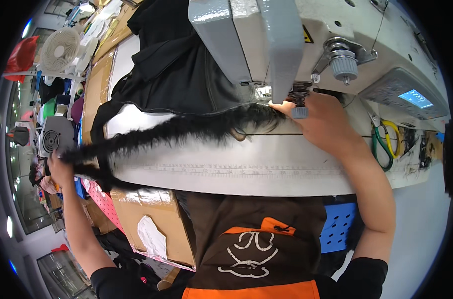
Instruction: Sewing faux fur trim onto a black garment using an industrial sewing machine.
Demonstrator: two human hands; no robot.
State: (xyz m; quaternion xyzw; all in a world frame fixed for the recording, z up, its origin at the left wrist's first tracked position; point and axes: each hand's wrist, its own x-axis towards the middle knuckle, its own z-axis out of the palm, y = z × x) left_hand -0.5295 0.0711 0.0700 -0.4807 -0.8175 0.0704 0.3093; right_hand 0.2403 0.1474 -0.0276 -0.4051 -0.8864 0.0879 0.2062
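Observation:
A long strip of black fur trim (161,133) runs across the sewing machine's white bed, along the edge of a black garment (171,82). Out at the far left, my left hand (62,168) is closed around the strip's end and holds it stretched away from the machine. My right hand (328,122) is at the sewing machine (281,45), its fingers closed and pressed on the fur trim's right end, close beside the presser foot. Fur and machine parts partly hide those fingertips. The garment's edge meets the fur near the lit needle area.
Green-handled scissors (381,147) and a yellow-handled tool (397,139) lie right of my right hand. A control panel (411,97) is on the machine. A ruler scale (236,171) runs along the bed's front. Below stands a cardboard box (151,214); a white fan (60,49) is at far left.

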